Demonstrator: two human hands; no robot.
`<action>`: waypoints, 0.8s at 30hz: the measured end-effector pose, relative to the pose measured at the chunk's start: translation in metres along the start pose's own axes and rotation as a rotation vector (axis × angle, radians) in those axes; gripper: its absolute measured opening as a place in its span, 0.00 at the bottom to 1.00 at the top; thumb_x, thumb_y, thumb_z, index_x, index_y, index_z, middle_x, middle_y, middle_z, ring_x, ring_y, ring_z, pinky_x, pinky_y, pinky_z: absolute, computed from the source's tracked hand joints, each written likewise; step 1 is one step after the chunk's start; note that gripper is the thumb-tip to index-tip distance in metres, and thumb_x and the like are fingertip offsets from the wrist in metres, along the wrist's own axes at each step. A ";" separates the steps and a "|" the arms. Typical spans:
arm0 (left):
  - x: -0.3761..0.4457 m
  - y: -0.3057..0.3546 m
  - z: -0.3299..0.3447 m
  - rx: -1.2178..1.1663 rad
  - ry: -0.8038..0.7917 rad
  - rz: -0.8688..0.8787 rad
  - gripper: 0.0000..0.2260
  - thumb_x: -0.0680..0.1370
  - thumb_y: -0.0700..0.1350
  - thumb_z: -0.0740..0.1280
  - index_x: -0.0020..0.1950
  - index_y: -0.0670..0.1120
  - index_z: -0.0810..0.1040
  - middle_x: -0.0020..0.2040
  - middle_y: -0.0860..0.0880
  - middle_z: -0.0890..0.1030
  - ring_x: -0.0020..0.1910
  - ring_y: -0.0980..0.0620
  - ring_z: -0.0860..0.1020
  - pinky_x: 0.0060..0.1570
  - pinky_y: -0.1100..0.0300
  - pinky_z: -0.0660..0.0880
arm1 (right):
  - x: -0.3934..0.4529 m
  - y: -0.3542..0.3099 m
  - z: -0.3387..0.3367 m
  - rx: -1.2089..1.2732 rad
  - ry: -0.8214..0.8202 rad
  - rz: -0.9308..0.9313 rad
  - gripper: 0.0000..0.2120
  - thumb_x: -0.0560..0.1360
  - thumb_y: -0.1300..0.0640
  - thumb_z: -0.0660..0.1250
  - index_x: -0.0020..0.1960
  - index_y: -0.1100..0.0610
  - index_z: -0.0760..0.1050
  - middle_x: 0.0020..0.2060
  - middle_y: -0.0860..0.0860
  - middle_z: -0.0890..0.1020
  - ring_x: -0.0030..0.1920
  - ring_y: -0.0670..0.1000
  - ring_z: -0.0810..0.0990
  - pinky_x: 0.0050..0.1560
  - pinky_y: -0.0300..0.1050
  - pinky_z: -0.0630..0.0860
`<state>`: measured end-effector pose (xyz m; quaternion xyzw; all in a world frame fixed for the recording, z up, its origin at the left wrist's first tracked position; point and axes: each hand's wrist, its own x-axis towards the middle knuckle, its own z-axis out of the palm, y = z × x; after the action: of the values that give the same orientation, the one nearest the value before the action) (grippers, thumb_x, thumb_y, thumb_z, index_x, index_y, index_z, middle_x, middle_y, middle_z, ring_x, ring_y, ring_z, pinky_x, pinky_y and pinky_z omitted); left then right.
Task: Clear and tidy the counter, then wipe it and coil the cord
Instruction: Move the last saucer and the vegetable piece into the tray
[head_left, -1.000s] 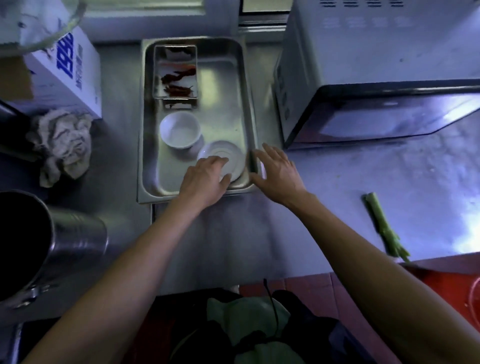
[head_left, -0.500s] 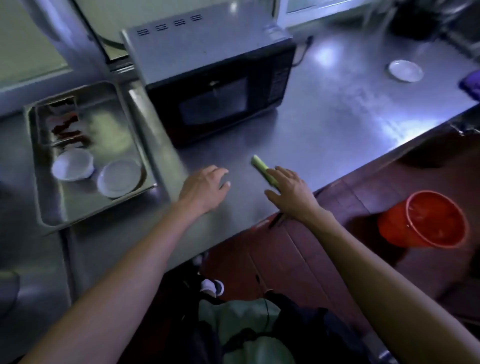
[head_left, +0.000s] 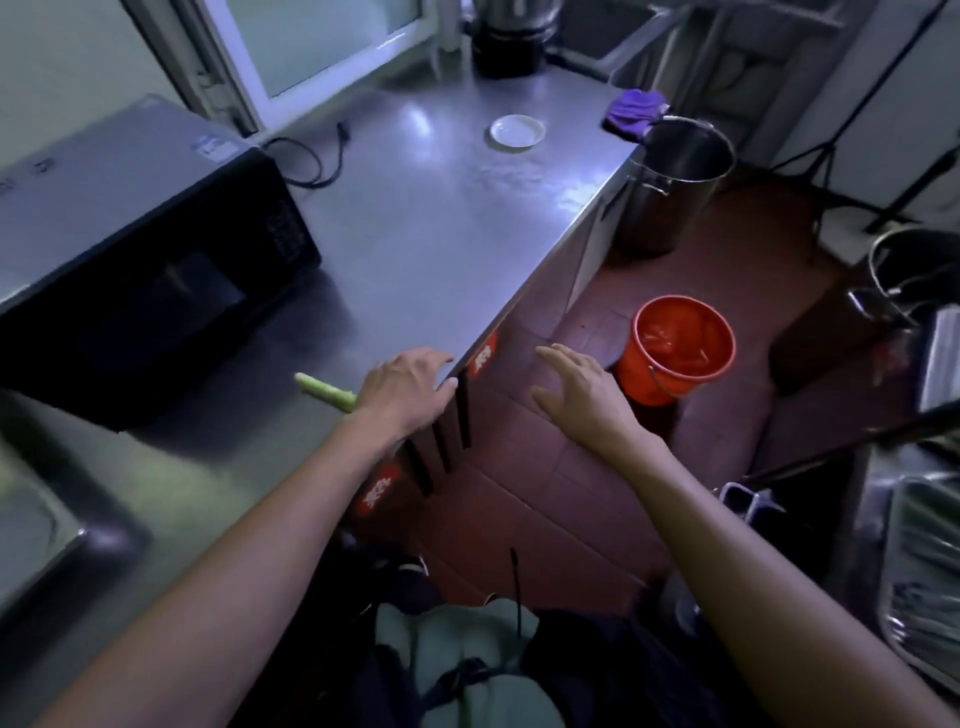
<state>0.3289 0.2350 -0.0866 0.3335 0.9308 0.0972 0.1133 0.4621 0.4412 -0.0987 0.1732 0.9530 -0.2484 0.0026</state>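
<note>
One green stalk (head_left: 326, 392); one saucer (head_left: 516, 132)

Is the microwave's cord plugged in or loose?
Loose. The cord lies on the counter behind the microwave, plug end bare.

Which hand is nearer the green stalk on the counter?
Left. The left hand rests at the counter edge, against the green stalk; the right hand hovers off the counter, over the floor.
</note>
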 end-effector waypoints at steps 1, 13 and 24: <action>0.009 0.009 0.002 0.009 -0.008 0.029 0.18 0.80 0.56 0.61 0.69 0.53 0.74 0.67 0.49 0.78 0.64 0.44 0.76 0.60 0.49 0.73 | -0.001 0.008 -0.003 0.001 0.006 0.024 0.29 0.77 0.49 0.67 0.76 0.52 0.66 0.74 0.52 0.70 0.74 0.57 0.67 0.70 0.57 0.68; 0.138 0.063 0.044 -0.019 -0.132 0.185 0.19 0.80 0.56 0.63 0.70 0.53 0.73 0.65 0.49 0.78 0.61 0.44 0.78 0.57 0.49 0.74 | 0.051 0.088 -0.023 -0.076 -0.015 0.204 0.31 0.77 0.45 0.68 0.77 0.51 0.65 0.76 0.52 0.67 0.75 0.55 0.64 0.72 0.55 0.66; 0.291 0.057 0.045 -0.099 -0.196 0.159 0.20 0.80 0.56 0.62 0.71 0.53 0.73 0.68 0.48 0.77 0.64 0.43 0.76 0.59 0.49 0.74 | 0.186 0.125 -0.051 -0.144 -0.089 0.234 0.28 0.76 0.47 0.67 0.74 0.51 0.67 0.72 0.51 0.72 0.71 0.57 0.70 0.66 0.57 0.71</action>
<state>0.1564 0.4699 -0.1571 0.4082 0.8800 0.1184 0.2120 0.3326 0.6283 -0.1301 0.2715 0.9406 -0.1849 0.0862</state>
